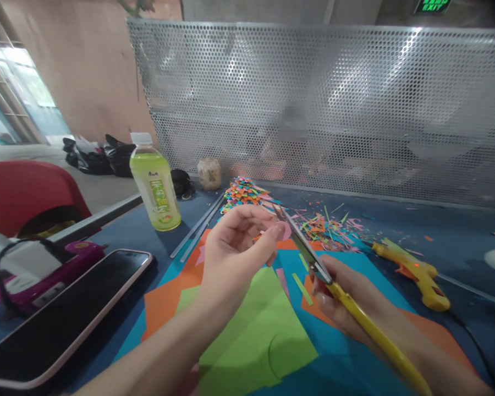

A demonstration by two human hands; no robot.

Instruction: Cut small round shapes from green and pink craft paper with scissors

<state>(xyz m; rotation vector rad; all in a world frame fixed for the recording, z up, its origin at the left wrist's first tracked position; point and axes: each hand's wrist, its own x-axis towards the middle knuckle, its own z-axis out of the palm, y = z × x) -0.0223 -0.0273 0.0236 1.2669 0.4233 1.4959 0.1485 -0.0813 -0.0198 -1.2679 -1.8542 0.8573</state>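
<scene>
My left hand (237,247) is raised over the table with its fingers curled and pinched on a small pink paper piece (286,231). My right hand (348,300) grips yellow-handled scissors (313,264), whose blades point up and left and meet the pink piece at my left fingertips. Below the hands lie sheets of coloured paper: a green sheet (256,335), orange sheets (165,300) and a blue sheet (350,264).
A pile of folded coloured paper bits (243,192) and loose scraps (325,228) lie behind. A green drink bottle (154,184), a phone (61,313), a pink device (37,272), a yellow glue gun (416,272), two thin rods (198,226) and a perforated metal screen (334,104) surround them.
</scene>
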